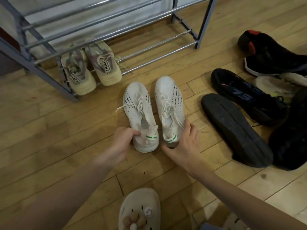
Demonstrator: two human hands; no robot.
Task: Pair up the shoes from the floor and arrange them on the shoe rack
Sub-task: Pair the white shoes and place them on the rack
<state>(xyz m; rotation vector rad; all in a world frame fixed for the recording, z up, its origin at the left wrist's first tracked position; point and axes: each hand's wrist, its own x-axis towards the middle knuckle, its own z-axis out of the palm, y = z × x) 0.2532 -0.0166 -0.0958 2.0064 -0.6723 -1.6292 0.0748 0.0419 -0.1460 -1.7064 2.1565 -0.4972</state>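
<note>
With your left hand [123,140] and right hand [183,143] each gripping a white shoe [139,113] heel, lift both together (toes forward) onto the shoe rack [159,58] beside the tan pair [91,70].

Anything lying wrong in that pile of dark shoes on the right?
Yes: one black shoe lies flipped, its worn dark sole facing up, beside the black sneaker with blue markings. The rest are heaped unpaired.

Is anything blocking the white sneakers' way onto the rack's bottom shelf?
Nothing visible. The white sneakers sit on bare floor before the rack's bottom shelf; the beige pair fills only its left part, leaving the right part free.
</note>
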